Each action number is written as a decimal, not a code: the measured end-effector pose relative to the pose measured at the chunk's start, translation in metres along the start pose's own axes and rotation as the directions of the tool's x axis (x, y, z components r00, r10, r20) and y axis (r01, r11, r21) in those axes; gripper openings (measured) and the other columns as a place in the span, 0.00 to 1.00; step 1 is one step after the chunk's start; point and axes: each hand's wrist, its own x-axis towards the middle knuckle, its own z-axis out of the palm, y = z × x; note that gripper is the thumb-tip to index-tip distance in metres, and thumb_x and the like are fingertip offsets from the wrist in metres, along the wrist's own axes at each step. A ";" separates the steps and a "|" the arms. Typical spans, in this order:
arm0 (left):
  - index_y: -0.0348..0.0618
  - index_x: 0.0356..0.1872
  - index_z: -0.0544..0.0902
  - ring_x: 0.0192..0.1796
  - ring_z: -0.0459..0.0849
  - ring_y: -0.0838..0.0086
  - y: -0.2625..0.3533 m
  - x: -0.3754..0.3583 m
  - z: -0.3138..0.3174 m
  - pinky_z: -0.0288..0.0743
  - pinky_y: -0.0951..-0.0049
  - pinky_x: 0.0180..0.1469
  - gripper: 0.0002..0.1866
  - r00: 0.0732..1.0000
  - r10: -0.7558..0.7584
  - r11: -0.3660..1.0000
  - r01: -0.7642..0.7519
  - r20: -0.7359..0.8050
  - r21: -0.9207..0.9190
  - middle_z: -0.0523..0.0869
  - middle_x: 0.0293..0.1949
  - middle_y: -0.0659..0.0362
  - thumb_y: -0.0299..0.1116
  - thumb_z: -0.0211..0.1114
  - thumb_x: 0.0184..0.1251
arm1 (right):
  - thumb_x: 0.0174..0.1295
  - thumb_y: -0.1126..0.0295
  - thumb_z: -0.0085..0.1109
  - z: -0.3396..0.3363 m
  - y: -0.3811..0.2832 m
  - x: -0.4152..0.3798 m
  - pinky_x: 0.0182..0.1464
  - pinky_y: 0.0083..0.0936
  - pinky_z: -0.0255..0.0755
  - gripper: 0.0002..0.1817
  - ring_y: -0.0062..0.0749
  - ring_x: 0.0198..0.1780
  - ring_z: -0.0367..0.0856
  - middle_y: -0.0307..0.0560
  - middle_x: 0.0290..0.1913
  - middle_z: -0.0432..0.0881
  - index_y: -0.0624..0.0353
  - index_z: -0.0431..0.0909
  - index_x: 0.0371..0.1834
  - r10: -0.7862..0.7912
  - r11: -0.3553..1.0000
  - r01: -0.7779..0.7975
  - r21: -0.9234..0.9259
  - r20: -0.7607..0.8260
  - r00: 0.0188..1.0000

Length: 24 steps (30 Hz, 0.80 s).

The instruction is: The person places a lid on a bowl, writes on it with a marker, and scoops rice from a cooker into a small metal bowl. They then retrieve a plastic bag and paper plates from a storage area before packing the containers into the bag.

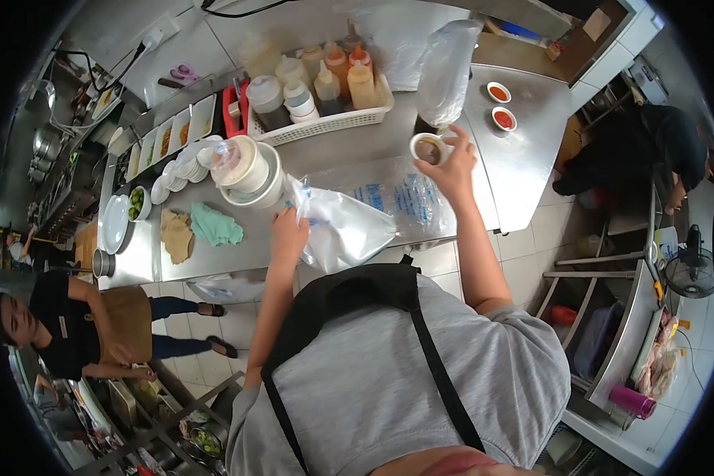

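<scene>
My right hand [454, 165] grips a small white cup of brown sauce [428, 149] above the steel counter [333, 149]. My left hand [290, 236] is closed on the edge of a white plastic bag [341, 227], which lies spread out at the counter's front edge. Clear plastic with blue print [416, 202] lies flat to the right of the bag. Stacked white tubs [246, 170] stand just beyond my left hand. Behind the cup rises a tall clear plastic bag [447, 75].
A white basket [325, 123] of sauce bottles stands at the back. Two red sauce cups [503, 119] sit at the right. Cloths [214, 224], an oval plate [115, 224] and food trays [164, 141] are at the left. A person [71, 325] stands at lower left, another [658, 147] at right.
</scene>
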 end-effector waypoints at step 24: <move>0.35 0.48 0.75 0.43 0.81 0.66 0.002 -0.064 -0.069 0.74 0.70 0.47 0.15 0.897 -0.173 0.894 -0.030 -0.406 -0.447 0.80 0.44 0.55 0.35 0.54 0.65 | 0.51 0.70 0.67 -0.016 0.014 0.015 0.54 0.33 0.66 0.19 0.42 0.51 0.74 0.52 0.49 0.78 0.63 0.74 0.45 -0.309 0.908 0.343 0.240 -0.166 0.936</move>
